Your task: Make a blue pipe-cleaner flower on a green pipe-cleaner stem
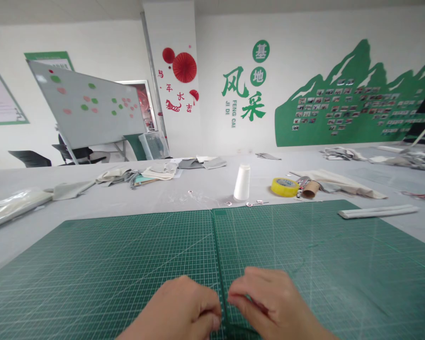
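Observation:
Two green cutting mats lie side by side on the table, a left mat (127, 255) and a right mat (304, 245). Low in the head view, my left hand (184, 307) is over the left mat's inner edge, its fingers curled in and pressed together. Just right of the seam, my right hand (265, 300) has its thumb and fingertips pinched together. The fingertips of both hands face each other with a small gap between them. Whatever they may hold is too small or hidden to make out.
Beyond the mats stand a white thread cone (242, 182), a yellow tape roll (284, 187) and a cardboard tube (310, 189). A rolled white cloth (378, 212) overlaps the right mat's far edge. Fabric scraps (159, 171) and a plastic-wrapped bundle (14, 208) lie farther left.

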The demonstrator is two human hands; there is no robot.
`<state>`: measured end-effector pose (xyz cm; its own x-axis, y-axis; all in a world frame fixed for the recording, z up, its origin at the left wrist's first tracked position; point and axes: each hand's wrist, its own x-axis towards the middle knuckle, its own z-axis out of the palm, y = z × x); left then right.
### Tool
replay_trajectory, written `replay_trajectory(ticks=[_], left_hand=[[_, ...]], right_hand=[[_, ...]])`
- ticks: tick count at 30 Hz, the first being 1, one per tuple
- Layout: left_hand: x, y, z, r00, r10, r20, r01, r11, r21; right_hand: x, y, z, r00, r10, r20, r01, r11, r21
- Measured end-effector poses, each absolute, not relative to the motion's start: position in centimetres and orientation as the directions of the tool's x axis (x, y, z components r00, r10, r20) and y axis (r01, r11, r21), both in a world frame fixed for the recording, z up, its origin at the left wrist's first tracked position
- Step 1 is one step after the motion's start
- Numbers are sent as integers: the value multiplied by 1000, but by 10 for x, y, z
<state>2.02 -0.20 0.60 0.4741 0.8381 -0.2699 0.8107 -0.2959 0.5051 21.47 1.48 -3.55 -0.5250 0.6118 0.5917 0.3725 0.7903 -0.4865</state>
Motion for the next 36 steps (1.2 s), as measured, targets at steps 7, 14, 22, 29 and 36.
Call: replay_trajectory(ticks=[7, 14, 22, 29, 36], left_hand=[[16, -2, -1, 386, 902, -192, 814, -236, 530], [9, 3, -4, 298, 950, -98, 771, -179, 611], [8, 5, -1, 209, 976, -64, 715, -108, 690], [8, 7, 5, 186, 980, -69, 599, -57, 799], [6, 13, 5, 238, 965, -107, 413, 0, 911]], right_hand=[[208, 2, -40, -503, 397, 768, 484, 865, -129], [206, -1, -48, -521, 386, 761, 541, 839, -54], [199, 4, -51, -456, 388, 801, 542, 835, -96], [203, 3, -54, -493, 423, 760, 533, 838, -121], [201, 7, -54, -476, 540, 694, 505, 814, -287]])
